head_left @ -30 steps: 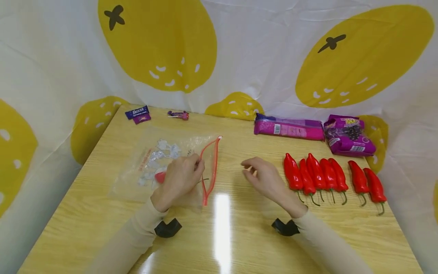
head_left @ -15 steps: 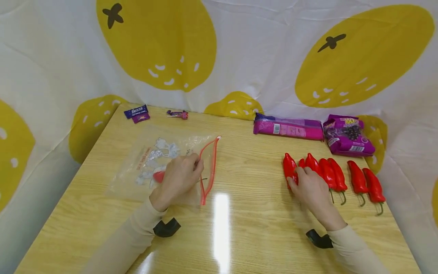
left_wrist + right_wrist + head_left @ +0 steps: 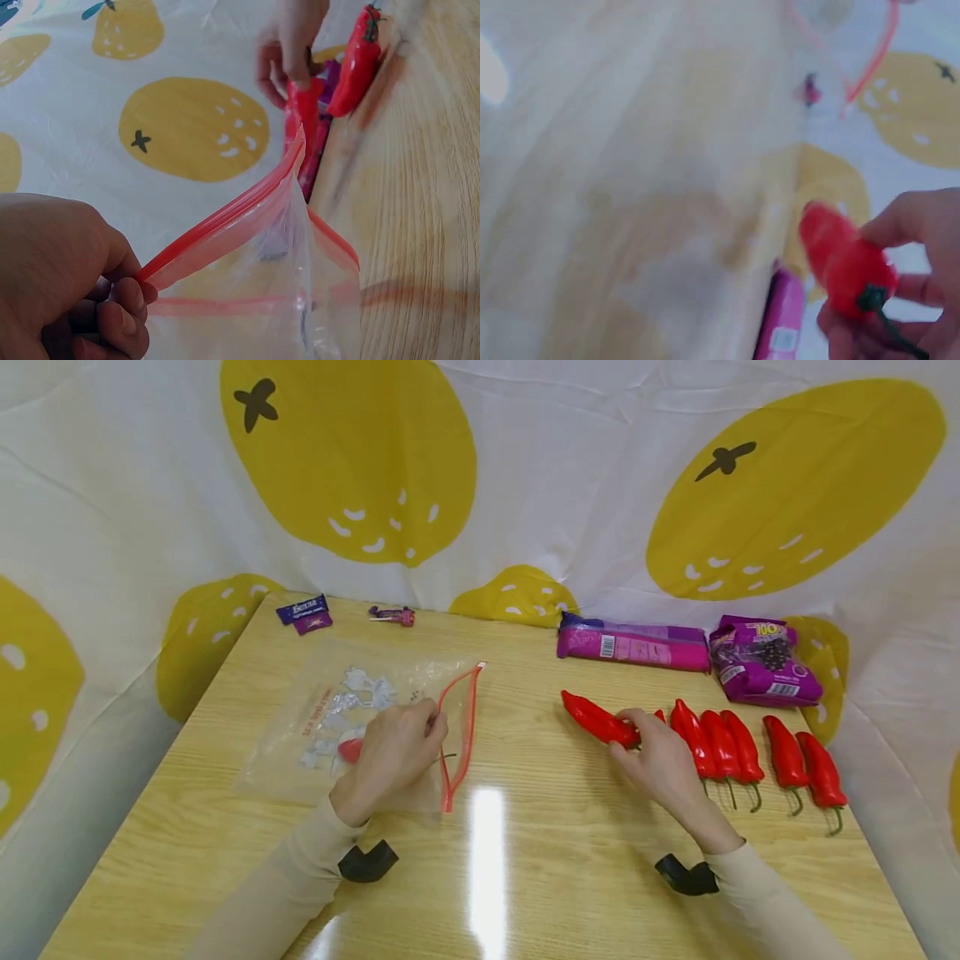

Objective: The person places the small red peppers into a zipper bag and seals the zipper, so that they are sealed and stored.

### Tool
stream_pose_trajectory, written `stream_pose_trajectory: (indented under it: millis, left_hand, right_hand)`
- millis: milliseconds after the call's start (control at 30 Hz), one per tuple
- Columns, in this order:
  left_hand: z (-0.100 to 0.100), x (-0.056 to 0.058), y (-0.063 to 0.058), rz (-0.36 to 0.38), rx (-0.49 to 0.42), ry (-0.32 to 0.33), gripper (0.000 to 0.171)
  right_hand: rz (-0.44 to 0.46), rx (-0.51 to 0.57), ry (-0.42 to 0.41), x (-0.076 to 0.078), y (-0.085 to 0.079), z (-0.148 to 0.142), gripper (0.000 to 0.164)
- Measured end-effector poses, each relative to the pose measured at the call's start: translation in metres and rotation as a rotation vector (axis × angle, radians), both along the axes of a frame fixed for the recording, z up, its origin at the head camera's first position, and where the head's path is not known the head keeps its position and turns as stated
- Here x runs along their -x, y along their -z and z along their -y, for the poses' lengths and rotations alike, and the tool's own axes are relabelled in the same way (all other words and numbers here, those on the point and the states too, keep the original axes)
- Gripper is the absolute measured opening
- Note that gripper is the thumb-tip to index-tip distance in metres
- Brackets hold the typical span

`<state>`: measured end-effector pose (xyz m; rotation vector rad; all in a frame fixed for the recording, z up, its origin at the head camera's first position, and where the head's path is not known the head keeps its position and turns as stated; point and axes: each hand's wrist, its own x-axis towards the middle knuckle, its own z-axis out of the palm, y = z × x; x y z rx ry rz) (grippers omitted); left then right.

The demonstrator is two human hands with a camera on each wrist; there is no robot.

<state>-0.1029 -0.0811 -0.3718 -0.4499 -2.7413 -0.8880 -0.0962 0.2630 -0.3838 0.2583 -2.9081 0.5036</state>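
My left hand (image 3: 393,752) pinches the red zip edge of a clear zip bag (image 3: 285,760), whose mouth gapes toward the right. In the left wrist view the thumb and fingers grip that red strip (image 3: 217,221). Inside the bag, partly covered by the hand, lies a red pepper (image 3: 349,749) with its thin stem near the mouth. My right hand (image 3: 663,764) grips another red pepper (image 3: 596,717) by its stem end, tip pointing up and left toward the bag. The right wrist view shows this pepper (image 3: 847,270) between thumb and fingers.
Several red peppers (image 3: 720,747) lie in a row on the right of the table (image 3: 562,877). Behind them are a long pink-purple packet (image 3: 637,642) and a purple pack (image 3: 765,660). Small wrapped sweets (image 3: 303,612) and a lollipop (image 3: 393,616) lie at the back left.
My right hand reached right to the row of peppers, took hold of the leftmost one and has moved it left. The left hand stays at the bag's mouth.
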Motion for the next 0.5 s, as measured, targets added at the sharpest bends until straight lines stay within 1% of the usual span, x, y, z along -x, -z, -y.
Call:
stream_pose_trajectory:
  millis: [67, 100, 167, 233, 300, 367, 500]
  left_hand:
    - [-0.001, 0.0, 0.0, -0.003, 0.0, 0.0, 0.022]
    - [-0.001, 0.001, -0.001, -0.002, 0.001, 0.0, 0.022]
    - [-0.002, 0.001, -0.001, 0.002, 0.004, -0.001, 0.021]
    - [-0.002, 0.001, -0.001, 0.011, 0.005, 0.001, 0.02]
    - [-0.003, 0.0, -0.001, 0.027, 0.002, 0.006, 0.02]
    - [-0.003, 0.0, -0.001, 0.046, 0.0, 0.009, 0.019]
    - [-0.004, -0.002, -0.001, 0.069, -0.002, 0.011, 0.017]
  right_hand:
    - [0.036, 0.161, -0.076, 0.002, -0.01, 0.01, 0.036]
    - [0.044, 0.215, -0.126, 0.003, -0.013, 0.017, 0.037]
    - [0.058, 0.28, -0.228, 0.004, -0.02, 0.033, 0.038]
    - [0.06, 0.304, -0.322, 0.005, -0.024, 0.05, 0.037]
    - [0.046, 0.301, -0.385, 0.008, -0.024, 0.066, 0.036]
    - [0.046, 0.301, -0.429, 0.013, -0.02, 0.081, 0.034]
    - [0.08, 0.3, -0.476, 0.024, -0.009, 0.11, 0.033]
